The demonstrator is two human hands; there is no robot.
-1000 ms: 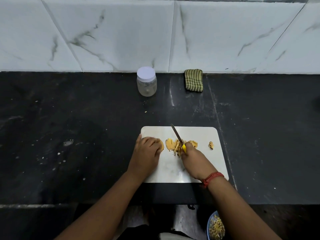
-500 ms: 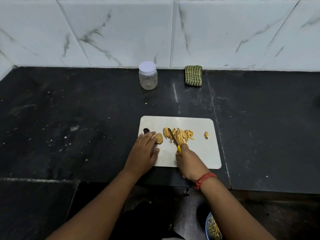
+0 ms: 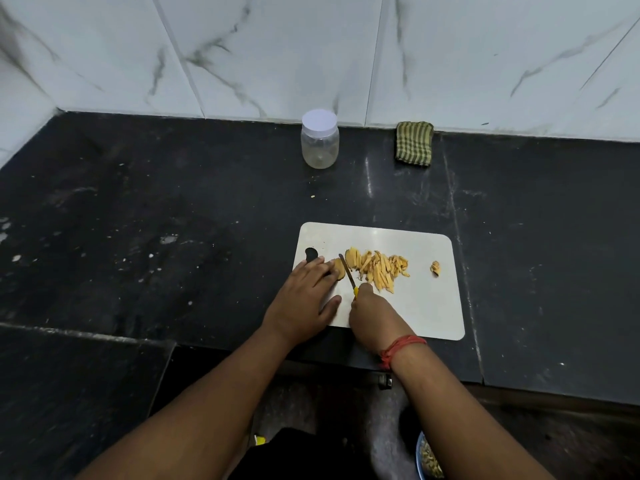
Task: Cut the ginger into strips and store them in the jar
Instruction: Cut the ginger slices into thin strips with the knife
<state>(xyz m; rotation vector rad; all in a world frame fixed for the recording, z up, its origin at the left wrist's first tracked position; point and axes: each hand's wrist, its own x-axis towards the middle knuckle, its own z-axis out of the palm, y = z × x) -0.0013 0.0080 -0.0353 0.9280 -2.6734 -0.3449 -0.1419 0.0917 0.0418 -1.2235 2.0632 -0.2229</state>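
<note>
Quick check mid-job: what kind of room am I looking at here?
Most likely a home kitchen: a dark stone counter backed by marble-look wall tiles, a white cutting board with ginger strips on it, and a lidded jar by the wall.

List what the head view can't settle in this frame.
- Ginger piece: mostly under the left hand fingers; its size is unknown.
- Knife handle: hidden in the right hand; only a yellow tip shows.
- Jar contents: too small and hazy.
- Bowl: cut off by the bottom edge and the right forearm.
</note>
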